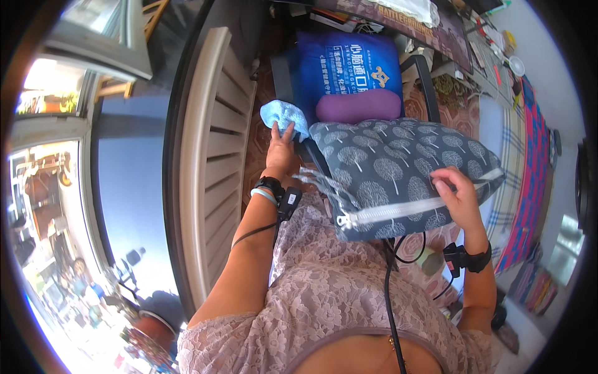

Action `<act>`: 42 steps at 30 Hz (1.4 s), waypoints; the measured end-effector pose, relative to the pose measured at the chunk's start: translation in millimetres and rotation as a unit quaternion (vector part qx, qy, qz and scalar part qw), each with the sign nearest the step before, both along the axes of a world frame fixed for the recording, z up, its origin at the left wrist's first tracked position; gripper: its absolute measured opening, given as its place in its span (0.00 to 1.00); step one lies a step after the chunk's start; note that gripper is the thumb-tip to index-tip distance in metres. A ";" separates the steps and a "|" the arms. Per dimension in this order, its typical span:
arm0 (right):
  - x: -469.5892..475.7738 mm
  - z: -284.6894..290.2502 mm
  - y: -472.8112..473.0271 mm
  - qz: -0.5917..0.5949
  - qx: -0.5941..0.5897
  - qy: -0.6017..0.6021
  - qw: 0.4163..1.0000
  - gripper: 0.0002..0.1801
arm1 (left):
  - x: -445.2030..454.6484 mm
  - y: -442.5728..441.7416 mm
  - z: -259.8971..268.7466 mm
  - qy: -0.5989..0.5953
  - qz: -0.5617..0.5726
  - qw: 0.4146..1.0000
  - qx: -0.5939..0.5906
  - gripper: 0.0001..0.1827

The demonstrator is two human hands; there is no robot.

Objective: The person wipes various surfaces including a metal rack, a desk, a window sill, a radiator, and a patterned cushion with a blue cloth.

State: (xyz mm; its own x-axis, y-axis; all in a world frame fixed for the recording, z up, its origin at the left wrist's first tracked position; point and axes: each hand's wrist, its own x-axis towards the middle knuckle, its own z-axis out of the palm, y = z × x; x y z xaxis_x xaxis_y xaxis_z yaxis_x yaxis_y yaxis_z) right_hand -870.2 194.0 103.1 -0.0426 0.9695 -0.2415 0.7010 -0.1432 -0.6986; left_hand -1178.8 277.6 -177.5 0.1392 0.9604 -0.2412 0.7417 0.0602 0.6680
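Note:
My left hand [281, 149] holds a light blue cloth [282, 113] over the chair's dark left armrest [280, 79], with two fingers spread on top of it. A grey cushion [387, 173] printed with white trees lies in front of me, its white zipper [397, 210] along the near side. At the cushion's right part, my right hand [455, 191] pinches the fabric between thumb and fingers. Behind it, a purple bolster [359, 106] rests against a blue printed cushion [350, 65] that bears writing. Fabric strips [322, 180] dangle at the grey cushion's left corner.
A pale slatted radiator [224, 140] stands close on the left, below a window ledge [135, 177]. The chair's right armrest [427, 93] is beyond the cushion. A cluttered desk [495, 79] and a plaid-covered bed [509, 140] lie to the right. A black cable [390, 290] hangs down my front.

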 end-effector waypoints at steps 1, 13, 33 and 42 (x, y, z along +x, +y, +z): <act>-3.1 1.3 1.5 -0.017 -0.003 -0.015 1.000 0.07 | -3.3 11.9 0.2 0.001 -0.014 1.000 -0.003 0.30; -35.1 9.4 8.6 -0.148 0.067 -0.237 0.958 0.05 | -19.1 173.7 -15.6 -0.015 -0.042 0.996 0.073 0.27; -28.4 7.3 5.8 -0.244 0.060 -0.192 0.949 0.03 | -17.7 263.5 -52.0 -0.380 0.399 0.831 -0.082 0.15; -28.0 4.0 12.5 -0.230 0.036 -0.178 0.956 0.03 | -28.0 98.1 17.8 0.002 -0.256 0.962 0.092 0.16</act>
